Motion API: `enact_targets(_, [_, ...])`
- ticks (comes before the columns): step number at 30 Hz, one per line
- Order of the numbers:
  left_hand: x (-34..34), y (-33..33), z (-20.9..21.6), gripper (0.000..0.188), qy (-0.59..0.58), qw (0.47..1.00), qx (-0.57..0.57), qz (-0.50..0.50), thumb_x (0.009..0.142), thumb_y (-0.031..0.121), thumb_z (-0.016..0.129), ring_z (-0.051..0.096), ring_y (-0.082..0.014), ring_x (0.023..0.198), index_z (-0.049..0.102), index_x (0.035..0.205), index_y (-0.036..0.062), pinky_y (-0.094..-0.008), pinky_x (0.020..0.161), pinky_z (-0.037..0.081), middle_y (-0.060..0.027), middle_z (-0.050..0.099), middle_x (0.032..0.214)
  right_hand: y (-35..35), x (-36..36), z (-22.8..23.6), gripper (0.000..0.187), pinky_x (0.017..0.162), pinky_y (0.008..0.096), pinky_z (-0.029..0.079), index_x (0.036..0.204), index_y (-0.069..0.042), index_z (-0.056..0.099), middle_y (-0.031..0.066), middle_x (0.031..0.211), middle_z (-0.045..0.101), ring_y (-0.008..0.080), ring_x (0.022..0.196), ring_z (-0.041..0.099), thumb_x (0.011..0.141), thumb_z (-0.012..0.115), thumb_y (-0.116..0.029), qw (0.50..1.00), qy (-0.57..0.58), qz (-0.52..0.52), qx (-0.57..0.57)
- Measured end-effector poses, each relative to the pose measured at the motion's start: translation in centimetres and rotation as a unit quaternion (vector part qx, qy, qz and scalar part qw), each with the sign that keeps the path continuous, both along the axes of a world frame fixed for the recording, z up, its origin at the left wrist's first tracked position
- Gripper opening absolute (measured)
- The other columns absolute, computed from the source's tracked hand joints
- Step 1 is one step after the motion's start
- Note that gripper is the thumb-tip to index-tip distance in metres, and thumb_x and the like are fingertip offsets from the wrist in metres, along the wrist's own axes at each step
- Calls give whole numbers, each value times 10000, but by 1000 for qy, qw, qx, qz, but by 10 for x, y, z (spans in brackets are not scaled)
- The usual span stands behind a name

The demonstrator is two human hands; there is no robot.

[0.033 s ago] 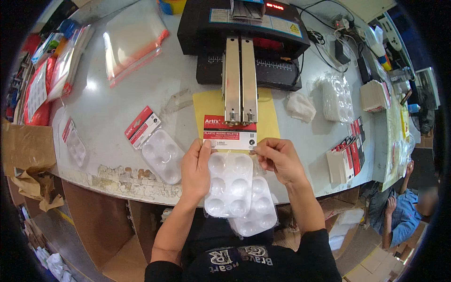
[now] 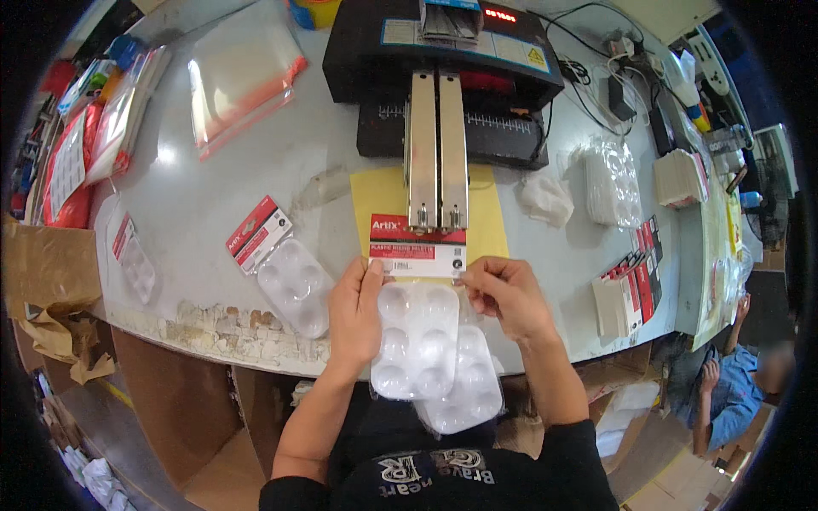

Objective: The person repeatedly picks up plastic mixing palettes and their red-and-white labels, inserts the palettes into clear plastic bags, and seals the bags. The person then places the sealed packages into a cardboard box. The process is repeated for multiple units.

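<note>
My left hand (image 2: 355, 311) pinches the left lower corner of a red and white header card (image 2: 419, 266) between thumb and fingers. On the card's right lower corner, my right hand (image 2: 513, 296) does the same with its fingers curled. The card's top edge lies beneath the two metal arms (image 2: 436, 153) of a black stapling machine (image 2: 354, 64). From the card hangs a white six-well plastic palette (image 2: 415, 345) in clear wrap. A second wrapped palette (image 2: 474, 396) lies partly behind it, over the table's front edge.
Left on the table (image 2: 183, 247) lie a carded palette (image 2: 294, 285) and another farther left (image 2: 136, 271). Yellow paper (image 2: 487, 204) is under the machine's arms. A stack of wrapped palettes (image 2: 612, 183), crumpled plastic (image 2: 545, 196) and header cards (image 2: 613, 302) are right. A co-worker (image 2: 737, 387) is far right.
</note>
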State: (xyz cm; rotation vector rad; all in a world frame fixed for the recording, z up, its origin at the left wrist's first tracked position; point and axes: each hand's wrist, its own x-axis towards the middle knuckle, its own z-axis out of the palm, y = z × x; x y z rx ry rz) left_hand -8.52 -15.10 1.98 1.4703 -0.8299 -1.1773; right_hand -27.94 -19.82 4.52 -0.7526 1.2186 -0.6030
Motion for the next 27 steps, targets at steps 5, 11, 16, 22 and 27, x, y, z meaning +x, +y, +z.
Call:
enact_targets(5, [-1,-13,-4,264,-47,999,-4,-8,993,191,458,429,-84,682,519,838,-14,-249,646,400,-30,505,704,-8,4,-9,147,469,194,340,815,-4,658,10,649,576,59,526,497,865,636,-141,999,-10,-38,-39])
enact_targets(11, [4,-36,-23,283,-9,1000,-14,-5,996,182,453,396,-90,660,493,778,6,-242,623,369,-6,467,676,-20,2,-30,171,510,221,386,841,26,655,31,680,597,72,578,524,876,628,-139,995,-57,-41,-74])
enact_targets(16, [10,-30,-40,224,72,996,-51,-36,978,147,473,485,-121,707,554,818,14,-272,687,416,-55,549,737,-14,5,-25,165,569,213,423,879,17,666,41,721,618,82,625,558,903,603,-134,991,24,-13,-129])
enact_targets(22, [119,-2,10,314,-329,931,151,40,936,188,521,596,-258,999,583,1195,23,-389,932,424,-135,631,1079,9,-119,57,558,938,378,440,1255,9,527,182,1162,605,294,1058,581,767,732,-171,731,507,-175,-422])
enact_targets(27, [76,35,31,556,-476,876,-80,18,905,355,589,351,-367,1288,487,1325,5,-471,1056,263,-238,352,1396,41,-277,32,977,1040,389,360,1335,87,398,249,1252,529,338,1207,488,630,855,-411,815,543,-13,-203])
